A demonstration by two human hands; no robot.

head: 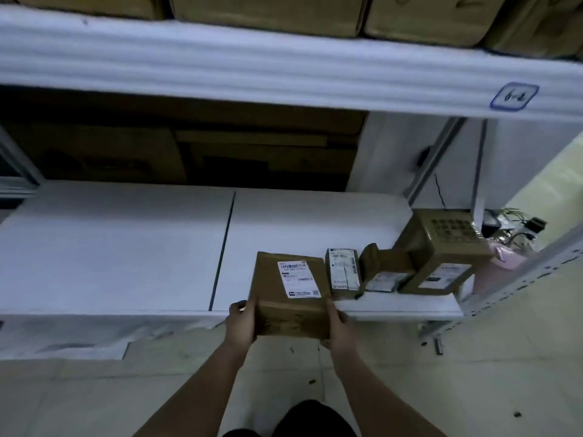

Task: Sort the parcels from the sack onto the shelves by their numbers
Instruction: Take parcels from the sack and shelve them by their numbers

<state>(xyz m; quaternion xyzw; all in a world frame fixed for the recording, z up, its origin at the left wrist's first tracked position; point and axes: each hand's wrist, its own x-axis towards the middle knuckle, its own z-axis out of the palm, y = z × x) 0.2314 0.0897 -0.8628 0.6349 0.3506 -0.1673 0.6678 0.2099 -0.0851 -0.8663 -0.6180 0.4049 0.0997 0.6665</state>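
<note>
The step in hand looks like shelving: the left hand and right hand clasp the box by its near corners, its far end over the lower shelf edge, at 9 o'clock of three parcels (labels blurred). Next: slide it in, let go. Sack unseen.

Both arms extended; left hand, right hand gripping, fingers curled.

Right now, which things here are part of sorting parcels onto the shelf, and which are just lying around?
Part of the job:
held parcel, gripped by left hand and right hand
lower shelf
three shelved parcels
shelf tag

Lying about:
tangled cables
stored cartons
</note>
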